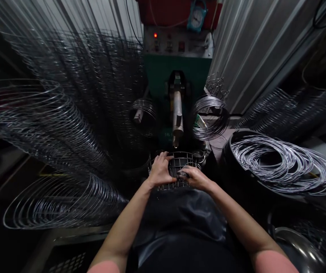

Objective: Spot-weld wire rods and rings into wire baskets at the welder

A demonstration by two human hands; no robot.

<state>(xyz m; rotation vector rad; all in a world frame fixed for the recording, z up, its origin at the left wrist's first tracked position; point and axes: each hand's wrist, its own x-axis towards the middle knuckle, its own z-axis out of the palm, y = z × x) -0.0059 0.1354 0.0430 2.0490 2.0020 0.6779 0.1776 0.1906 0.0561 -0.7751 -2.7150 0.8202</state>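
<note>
A round wire basket (181, 155) sits in front of me, below the electrode tip of a green machine (157, 70). My left hand (161, 169) grips the basket's left side, its fingers over the far part and its thumb stretched to the right. My right hand (194, 176) is closed at the basket's near right part, beside the left thumb. Something small and dark shows at the right fingertips, too dim to name. The metal electrode arm (177, 113) hangs just beyond both hands, apart from them.
Tall stacks of wire rings (74, 129) stand on the left. Wire coils (211, 117) hang beside the machine. At right, a black tub (236, 151) carries loose wire rings (287, 163). A shiny metal bowl (299, 246) is lower right; a dark apron (180, 216) covers my lap.
</note>
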